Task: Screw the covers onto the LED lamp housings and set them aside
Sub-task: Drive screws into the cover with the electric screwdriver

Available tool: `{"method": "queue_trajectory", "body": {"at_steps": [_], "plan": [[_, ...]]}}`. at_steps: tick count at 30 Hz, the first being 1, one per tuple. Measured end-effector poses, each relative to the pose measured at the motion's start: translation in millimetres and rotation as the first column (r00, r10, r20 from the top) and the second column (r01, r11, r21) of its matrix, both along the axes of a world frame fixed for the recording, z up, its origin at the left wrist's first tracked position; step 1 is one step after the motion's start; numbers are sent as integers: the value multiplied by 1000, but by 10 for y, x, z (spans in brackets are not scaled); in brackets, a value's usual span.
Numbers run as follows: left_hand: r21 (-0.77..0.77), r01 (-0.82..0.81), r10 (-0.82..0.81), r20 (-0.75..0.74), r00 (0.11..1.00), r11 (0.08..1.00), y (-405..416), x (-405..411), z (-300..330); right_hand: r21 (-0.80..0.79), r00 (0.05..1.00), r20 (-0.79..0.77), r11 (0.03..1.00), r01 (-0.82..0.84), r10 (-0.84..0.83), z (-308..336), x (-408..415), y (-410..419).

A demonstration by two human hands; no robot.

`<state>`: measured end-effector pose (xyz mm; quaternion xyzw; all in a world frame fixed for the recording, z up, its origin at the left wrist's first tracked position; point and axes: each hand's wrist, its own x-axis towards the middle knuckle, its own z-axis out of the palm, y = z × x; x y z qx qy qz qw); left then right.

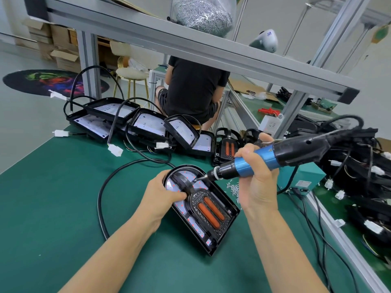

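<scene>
A black LED lamp housing (pixel 227 217) lies flat on the green mat in front of me. A black cover (pixel 208 211) with two orange strips sits inside it. My left hand (pixel 163 194) grips the housing's rounded far-left end, thumb pressed on the cover's arm. My right hand (pixel 257 179) grips a blue and black electric screwdriver (pixel 275 158). Its bit touches the cover near the housing's rounded end. A small heap of loose screws (pixel 232 188) lies just right of the housing.
Several open housings (pixel 148 123) with cables and white connectors are piled at the back left. Two covered lamps (pixel 227 148) stand behind the screwdriver. A tangle of black lamps and wires (pixel 364 182) fills the right. A person in black sits beyond the table.
</scene>
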<state>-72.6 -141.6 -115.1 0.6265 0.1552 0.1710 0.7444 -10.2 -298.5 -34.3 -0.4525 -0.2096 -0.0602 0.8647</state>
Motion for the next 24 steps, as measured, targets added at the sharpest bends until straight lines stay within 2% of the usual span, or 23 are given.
{"method": "queue_trajectory", "body": {"at_steps": [4, 8, 24], "plan": [[33, 1, -1, 7, 1000, 999, -6, 17, 14, -102, 995, 98, 994, -26, 36, 109, 47, 53], [31, -2, 2, -1, 1000, 1000, -9, 19, 16, -136, 989, 139, 990, -26, 46, 142, 67, 120], [-36, -20, 18, -52, 998, 999, 13, 50, -30, -180, 982, 134, 978, -104, 130, 84, 61, 116]]}}
